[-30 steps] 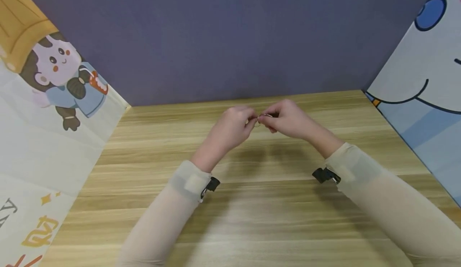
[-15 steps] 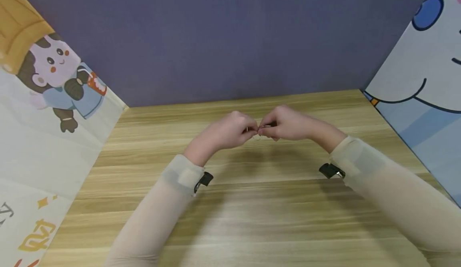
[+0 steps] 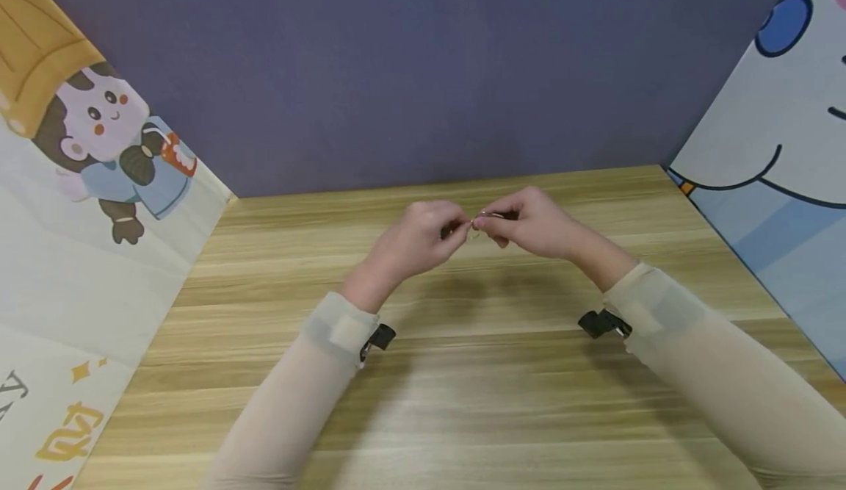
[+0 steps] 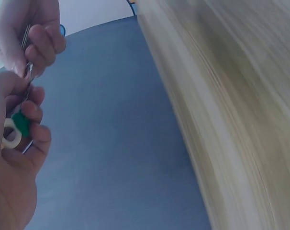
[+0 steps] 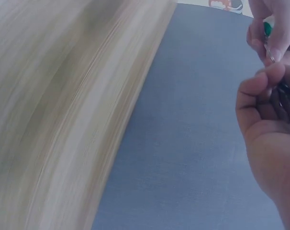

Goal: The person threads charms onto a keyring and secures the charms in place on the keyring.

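- Sleeves: pale, cut off at the lower frame edge.
- Left hand: fingers curled, thumb and fingertips closed on a metal chain; palm partly hidden.
- Green piece and white ring: within the left hand's curled fingers, partly covered.
- Right hand: fingertips pinch the chain's other end, meeting the left fingertips above the table.
- Dark metal piece: glossy, in the right hand, cropped; form unclear.
- Rear panel: plain, blue-grey.
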Tool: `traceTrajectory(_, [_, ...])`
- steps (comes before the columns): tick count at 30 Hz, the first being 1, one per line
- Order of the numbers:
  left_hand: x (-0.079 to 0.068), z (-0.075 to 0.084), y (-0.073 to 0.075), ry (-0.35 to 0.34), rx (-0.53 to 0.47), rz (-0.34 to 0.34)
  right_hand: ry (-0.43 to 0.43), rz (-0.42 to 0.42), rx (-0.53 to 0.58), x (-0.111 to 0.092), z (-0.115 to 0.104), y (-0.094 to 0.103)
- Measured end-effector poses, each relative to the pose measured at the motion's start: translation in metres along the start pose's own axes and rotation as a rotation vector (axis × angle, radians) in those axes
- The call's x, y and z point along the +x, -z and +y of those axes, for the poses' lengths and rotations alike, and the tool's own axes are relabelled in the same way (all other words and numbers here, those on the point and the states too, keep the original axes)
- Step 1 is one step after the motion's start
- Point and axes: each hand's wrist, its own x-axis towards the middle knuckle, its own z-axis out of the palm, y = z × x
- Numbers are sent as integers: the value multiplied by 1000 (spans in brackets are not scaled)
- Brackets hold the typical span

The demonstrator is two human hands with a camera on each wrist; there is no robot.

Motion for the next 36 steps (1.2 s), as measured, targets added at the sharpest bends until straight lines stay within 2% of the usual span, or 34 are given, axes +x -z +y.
traceTrajectory(9, [2,6,-8,19,45,216,5,194,62,-5,-7,-10])
traceTrajectory(16, [3,8,-13,64,12,291,8,262,112,-5,-5,-13])
traceTrajectory(23, [4,9,-13,118,-38,280,32,246,178,-5,-2,-11])
traceTrajectory(26, [5,7,-10,186,-143,249,25,230,190,-6,-3,-9])
traceTrajectory(32, [4,5,-4,377,-463,196,26,233,212,-7,-2,-7])
traceTrajectory(34, [3,5,-3,404,-511,182,42,227,224,-7,-2,-7])
traceTrajectory(36, [2,5,-2,397,-506,164,52,221,229,-8,-1,-7])
